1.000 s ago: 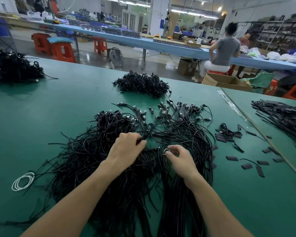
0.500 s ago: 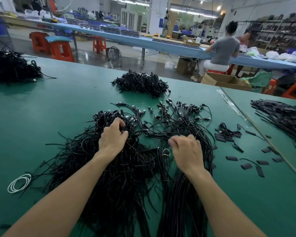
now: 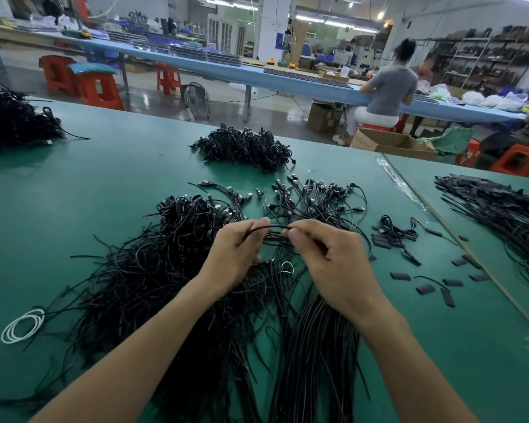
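Note:
A big tangle of black cables (image 3: 153,279) lies in front of me on the green table (image 3: 89,184). Beside it on the right lies a straighter bundle of black cables (image 3: 315,346), its plugs fanned out at the far end (image 3: 315,193). My left hand (image 3: 235,254) and my right hand (image 3: 327,257) are raised just above the piles. Between them they pinch one black cable (image 3: 271,228), which spans the gap between the fingertips of both hands.
A coiled cable heap (image 3: 245,146) sits farther back, another (image 3: 13,120) at far left. A white wire ring (image 3: 22,326) lies near left. Black sleeve pieces (image 3: 425,288) and short cables (image 3: 394,233) lie right. More black strips (image 3: 501,209) cover the adjoining table. A person (image 3: 385,90) sits behind.
Both hands have lifted off the piles and come together. They now pinch a single black cable between them, where before the left hand was in the left tangle and the right on the bundle.

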Available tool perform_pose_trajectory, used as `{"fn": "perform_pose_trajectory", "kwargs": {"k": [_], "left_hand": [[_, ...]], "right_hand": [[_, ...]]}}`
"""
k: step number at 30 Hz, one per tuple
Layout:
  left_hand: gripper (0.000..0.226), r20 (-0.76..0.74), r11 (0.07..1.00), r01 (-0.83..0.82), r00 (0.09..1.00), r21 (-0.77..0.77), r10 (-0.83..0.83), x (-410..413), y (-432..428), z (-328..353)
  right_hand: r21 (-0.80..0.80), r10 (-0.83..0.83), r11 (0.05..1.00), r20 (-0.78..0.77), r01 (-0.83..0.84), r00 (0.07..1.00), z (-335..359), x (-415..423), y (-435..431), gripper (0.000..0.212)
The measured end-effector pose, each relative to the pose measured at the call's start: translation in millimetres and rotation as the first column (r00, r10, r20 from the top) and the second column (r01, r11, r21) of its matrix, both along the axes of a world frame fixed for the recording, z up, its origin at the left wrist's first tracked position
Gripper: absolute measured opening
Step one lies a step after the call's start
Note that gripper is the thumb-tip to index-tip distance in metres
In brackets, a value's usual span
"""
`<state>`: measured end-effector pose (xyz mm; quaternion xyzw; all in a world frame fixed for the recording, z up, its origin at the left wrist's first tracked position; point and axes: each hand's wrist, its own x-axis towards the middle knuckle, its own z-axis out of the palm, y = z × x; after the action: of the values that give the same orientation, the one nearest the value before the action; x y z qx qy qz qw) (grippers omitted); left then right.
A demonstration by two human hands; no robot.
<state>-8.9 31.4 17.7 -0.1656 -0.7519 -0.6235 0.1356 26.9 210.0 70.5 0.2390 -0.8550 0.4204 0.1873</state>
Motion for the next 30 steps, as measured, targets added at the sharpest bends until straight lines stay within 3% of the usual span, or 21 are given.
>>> {"fn": "perform_pose_trajectory", "kwargs": {"k": [4,7,9,12,15,16,17,20,23,27,30], "left_hand": [[0.046,0.002,0.994,-0.019,1.000,-0.106,0.020,18.0,-10.8,-4.3],[0.054,0.177,0.956,0.180,0.974,-0.231,-0.141,28.9,-11.3,3.6],[0.057,0.358,0.908,0.351,0.898,-0.230,-0.256,34.7,-8.2,11.6],[0.060,0.550,0.779,0.623,0.679,-0.079,-0.486,42.8,-7.1,21.8],[0.053,0.469,0.618,0.737,0.459,0.274,-0.755,51.6,-7.1,28.0],[0.050,0.408,0.592,0.696,0.442,0.406,-0.799,53.7,-5.1,31.3],[0.047,0.358,0.601,0.620,0.484,0.503,-0.799,53.4,-2.3,33.8],[0.042,0.287,0.682,0.308,0.737,0.663,-0.612,41.5,6.7,34.4],[0.040,0.289,0.734,0.129,0.863,0.667,-0.414,31.0,12.5,22.1],[0.034,0.179,0.963,0.132,0.968,0.235,-0.176,33.2,20.7,-4.6],[0.032,0.024,0.983,0.080,0.997,-0.166,-0.077,36.7,19.8,-15.8]], "right_hand": [[-0.081,-0.254,0.964,-0.013,0.252,0.967,-2.3,-2.3,37.1,0.009],[-0.059,-0.336,0.940,0.030,0.337,0.941,-5.9,-3.1,54.3,0.008],[-0.080,-0.256,0.962,0.068,0.261,0.964,-8.4,-0.1,53.9,0.011],[-0.154,-0.051,0.985,0.175,0.078,0.983,-8.9,5.8,46.0,0.021],[-0.067,0.027,0.998,0.319,-0.006,0.947,-15.7,7.1,36.9,0.020],[0.014,0.034,0.999,0.355,-0.041,0.934,-19.9,8.5,32.0,0.018],[0.087,0.048,0.992,0.385,-0.088,0.921,-24.7,11.3,26.1,0.017],[0.181,0.100,0.962,0.463,-0.204,0.881,-35.0,24.7,8.2,0.016],[0.216,0.118,0.946,0.463,-0.241,0.879,-35.9,37.5,-0.3,0.019],[0.464,0.001,0.875,0.287,-0.140,0.958,-24.3,44.7,0.3,0.022],[0.471,-0.072,0.882,0.205,-0.033,0.976,-14.7,44.2,9.3,0.022]]}}
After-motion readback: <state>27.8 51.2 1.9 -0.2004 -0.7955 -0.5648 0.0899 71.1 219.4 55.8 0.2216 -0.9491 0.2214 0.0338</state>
